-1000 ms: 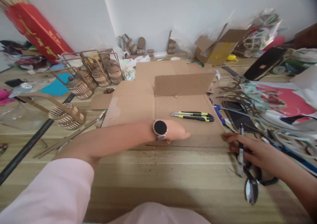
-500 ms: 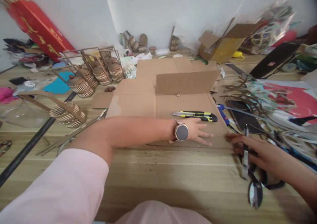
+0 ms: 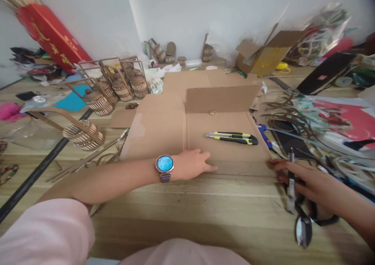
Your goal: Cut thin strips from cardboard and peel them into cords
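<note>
My left hand (image 3: 191,164), with a lit watch on its wrist, lies over the front edge of an opened-out sheet of cardboard (image 3: 158,128). Its fingers are apart and nothing is in them. A black and yellow utility knife (image 3: 231,137) rests on the cardboard beyond the fingertips, its blade end to the left. At the cardboard's front right corner is my right hand (image 3: 299,175), holding a pen (image 3: 291,183) upright between its fingers, with the fingertips at the cardboard's edge. One cardboard flap (image 3: 221,98) stands up at the back.
Small woven baskets (image 3: 123,86) with handles stand at the left. On the right are a blue glue gun (image 3: 265,136), a dark phone (image 3: 288,138), brown strips and cables. Dark-framed glasses (image 3: 303,230) lie near my right hand. An open box (image 3: 269,58) stands behind.
My left hand has slid left along the cardboard's front edge, away from the knife, and the watch face has lit up. My right hand has stayed in place with the pen.
</note>
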Tool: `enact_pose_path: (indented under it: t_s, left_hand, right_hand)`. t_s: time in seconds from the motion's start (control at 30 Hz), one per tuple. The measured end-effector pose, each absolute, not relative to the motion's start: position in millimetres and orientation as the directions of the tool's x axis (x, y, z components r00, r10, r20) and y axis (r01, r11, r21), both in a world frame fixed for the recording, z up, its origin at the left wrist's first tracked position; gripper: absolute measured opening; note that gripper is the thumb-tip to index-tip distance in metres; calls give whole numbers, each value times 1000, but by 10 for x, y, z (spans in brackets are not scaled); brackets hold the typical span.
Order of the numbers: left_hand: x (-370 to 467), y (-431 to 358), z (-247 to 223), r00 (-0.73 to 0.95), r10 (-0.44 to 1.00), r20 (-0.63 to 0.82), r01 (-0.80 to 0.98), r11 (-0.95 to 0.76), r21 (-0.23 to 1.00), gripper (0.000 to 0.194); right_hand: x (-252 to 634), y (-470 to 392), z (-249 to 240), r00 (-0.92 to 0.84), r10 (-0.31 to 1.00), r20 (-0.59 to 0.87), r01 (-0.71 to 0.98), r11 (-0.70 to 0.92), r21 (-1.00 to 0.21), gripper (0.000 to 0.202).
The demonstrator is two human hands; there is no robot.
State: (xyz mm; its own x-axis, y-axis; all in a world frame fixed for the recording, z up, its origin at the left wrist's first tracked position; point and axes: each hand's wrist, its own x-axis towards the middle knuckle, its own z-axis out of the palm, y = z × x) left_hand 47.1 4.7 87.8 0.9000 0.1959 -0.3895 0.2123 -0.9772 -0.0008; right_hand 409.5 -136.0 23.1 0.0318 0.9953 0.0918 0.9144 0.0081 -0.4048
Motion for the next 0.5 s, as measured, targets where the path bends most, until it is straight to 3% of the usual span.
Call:
enact_pose_path:
  t_s: [0.1, 0.5]
  left_hand:
    - [441, -12, 859, 889, 251, -382, 267, -964, -11, 64]
    - [428, -96, 824, 871, 303, -387, 326, -945, -8, 65]
  right_hand:
    - [4185, -1377, 156, -92, 996, 10, 872, 86, -482, 26]
    - [4124, -1323, 311, -106, 988, -115, 886, 41, -461, 21]
